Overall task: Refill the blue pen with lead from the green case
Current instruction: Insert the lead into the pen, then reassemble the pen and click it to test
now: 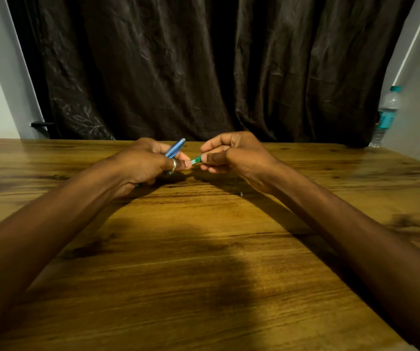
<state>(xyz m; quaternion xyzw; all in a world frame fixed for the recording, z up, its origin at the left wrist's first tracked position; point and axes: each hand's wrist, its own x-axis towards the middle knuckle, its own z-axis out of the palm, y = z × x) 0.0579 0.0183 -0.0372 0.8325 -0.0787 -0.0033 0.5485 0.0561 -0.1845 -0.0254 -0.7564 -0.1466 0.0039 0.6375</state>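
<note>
Between the hands: the green case (pixel 196 159) is pinched by the right hand (pixel 231 154).
Left hand (pixel 148 164): the blue pen (pixel 175 149) is gripped.
Tip: the case is best kept still and opened slowly.

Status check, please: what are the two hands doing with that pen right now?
Left hand shut on blue pen, tip angled up. Right hand shut on green case, its end at the left thumb. Lead not visible. Nothing in the way.

Counts on the wooden table

Two hands, one blue pen (pixel 176 148), one green case (pixel 196 159), one ring (pixel 173 166), one water bottle (pixel 387 112).
</note>
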